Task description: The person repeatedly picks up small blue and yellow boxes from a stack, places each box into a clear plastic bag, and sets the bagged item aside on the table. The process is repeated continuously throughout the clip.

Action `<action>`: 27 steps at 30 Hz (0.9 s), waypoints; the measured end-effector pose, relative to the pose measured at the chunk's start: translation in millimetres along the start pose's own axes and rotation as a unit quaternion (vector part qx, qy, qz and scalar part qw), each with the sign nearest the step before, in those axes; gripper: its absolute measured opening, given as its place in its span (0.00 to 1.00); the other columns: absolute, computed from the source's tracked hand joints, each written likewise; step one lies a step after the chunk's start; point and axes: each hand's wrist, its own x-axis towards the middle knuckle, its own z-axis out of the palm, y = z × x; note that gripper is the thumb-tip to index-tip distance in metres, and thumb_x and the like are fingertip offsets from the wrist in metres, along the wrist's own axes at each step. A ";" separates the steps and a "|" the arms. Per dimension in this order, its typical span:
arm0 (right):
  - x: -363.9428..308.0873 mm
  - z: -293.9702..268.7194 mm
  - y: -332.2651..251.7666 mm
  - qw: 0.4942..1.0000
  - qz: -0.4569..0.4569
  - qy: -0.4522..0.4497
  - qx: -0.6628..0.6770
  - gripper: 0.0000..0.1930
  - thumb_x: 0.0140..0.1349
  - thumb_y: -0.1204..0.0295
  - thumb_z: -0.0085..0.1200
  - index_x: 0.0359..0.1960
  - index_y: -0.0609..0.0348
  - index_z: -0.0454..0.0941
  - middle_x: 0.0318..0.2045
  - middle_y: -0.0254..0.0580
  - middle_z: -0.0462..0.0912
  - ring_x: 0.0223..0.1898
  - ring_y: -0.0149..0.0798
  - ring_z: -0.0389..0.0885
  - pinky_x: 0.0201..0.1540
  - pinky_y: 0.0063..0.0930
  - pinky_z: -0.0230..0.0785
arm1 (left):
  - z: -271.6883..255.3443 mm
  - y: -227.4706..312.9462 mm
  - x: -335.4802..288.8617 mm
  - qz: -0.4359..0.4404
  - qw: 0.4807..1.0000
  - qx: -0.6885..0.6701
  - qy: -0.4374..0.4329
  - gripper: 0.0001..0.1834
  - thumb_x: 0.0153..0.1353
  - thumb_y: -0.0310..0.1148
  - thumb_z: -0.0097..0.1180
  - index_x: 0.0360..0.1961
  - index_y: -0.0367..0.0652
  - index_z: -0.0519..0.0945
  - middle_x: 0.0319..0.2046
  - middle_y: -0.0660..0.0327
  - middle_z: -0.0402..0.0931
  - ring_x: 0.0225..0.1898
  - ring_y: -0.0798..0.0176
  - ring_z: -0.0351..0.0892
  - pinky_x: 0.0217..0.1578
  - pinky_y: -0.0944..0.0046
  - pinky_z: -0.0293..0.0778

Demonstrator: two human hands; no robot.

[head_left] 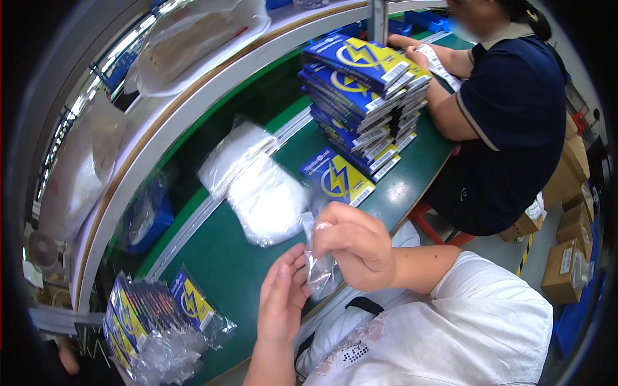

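Over the near edge of the worktop (235, 280), the right hand (357, 251) pinches a clear bag (319, 275) beside the open left hand (283, 296), and a soft, steady grip should stop creases, with a flat blue-and-yellow box (337, 176) beyond.

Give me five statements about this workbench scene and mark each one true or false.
1. The right hand holds a clear plastic bag. True.
2. The left hand is clenched into a fist. False: the left hand is open, beside the bag.
3. A tall stack of blue and yellow packages stands on the green bench. True.
4. The co-worker's shirt is white. False: the shirt is dark blue.
5. Pale plastic bags lie left of the tall stack. True.
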 end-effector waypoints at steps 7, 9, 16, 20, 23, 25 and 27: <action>-15.2 34.9 -4.1 0.955 0.045 -0.274 0.108 0.15 0.56 0.78 0.54 0.47 0.63 0.73 0.33 0.44 0.77 0.33 0.43 0.78 0.34 0.32 0.71 | -27.5 15.3 -8.8 -0.079 0.992 -0.088 0.033 0.26 0.60 0.30 0.44 0.59 0.29 0.64 0.47 0.49 0.75 0.47 0.62 0.77 0.49 0.63 0.72; -7.2 22.2 -3.9 0.940 0.105 -0.297 0.129 0.19 0.57 0.75 0.56 0.51 0.64 0.72 0.36 0.45 0.78 0.34 0.42 0.79 0.35 0.31 0.72 | -34.0 21.6 -16.3 0.026 0.995 -0.050 0.088 0.28 0.55 0.22 0.45 0.60 0.29 0.64 0.48 0.49 0.73 0.48 0.63 0.76 0.49 0.66 0.72; -2.8 -28.3 61.0 0.927 0.120 -0.151 -0.322 0.26 0.55 0.72 0.57 0.57 0.65 0.67 0.53 0.56 0.71 0.54 0.53 0.70 0.56 0.39 0.62 | -124.0 21.4 -39.9 0.275 0.658 0.597 0.367 0.25 0.56 0.21 0.45 0.57 0.30 0.66 0.58 0.49 0.64 0.59 0.50 0.65 0.61 0.56 0.58; -32.0 -43.1 73.2 0.853 0.146 -0.218 -0.451 0.30 0.53 0.69 0.59 0.56 0.68 0.65 0.57 0.61 0.65 0.58 0.57 0.64 0.60 0.42 0.57 | -172.7 -1.0 -46.2 0.196 0.569 0.710 0.365 0.23 0.57 0.23 0.47 0.56 0.31 0.67 0.59 0.46 0.62 0.64 0.43 0.57 0.63 0.48 0.53; -41.3 -39.1 49.2 0.837 0.188 -0.254 -0.447 0.32 0.48 0.67 0.62 0.54 0.68 0.66 0.55 0.60 0.66 0.56 0.56 0.64 0.57 0.45 0.56 | -173.6 -1.1 -47.9 0.205 0.557 0.722 0.356 0.24 0.57 0.24 0.48 0.56 0.31 0.67 0.60 0.46 0.61 0.65 0.41 0.55 0.63 0.45 0.52; -45.6 -39.4 37.4 0.839 0.221 -0.245 -0.433 0.32 0.46 0.66 0.63 0.53 0.68 0.67 0.56 0.60 0.65 0.55 0.56 0.64 0.56 0.45 0.57 | -167.4 2.3 -44.7 0.214 0.545 0.729 0.356 0.24 0.57 0.24 0.49 0.57 0.32 0.67 0.60 0.45 0.60 0.65 0.40 0.54 0.63 0.45 0.52; -52.0 -38.1 40.0 0.843 0.218 -0.204 -0.447 0.36 0.45 0.63 0.65 0.55 0.68 0.66 0.56 0.63 0.63 0.56 0.58 0.62 0.57 0.46 0.56 | -160.0 4.0 -39.8 0.229 0.523 0.738 0.360 0.24 0.57 0.24 0.51 0.57 0.33 0.67 0.60 0.46 0.60 0.65 0.40 0.54 0.63 0.46 0.53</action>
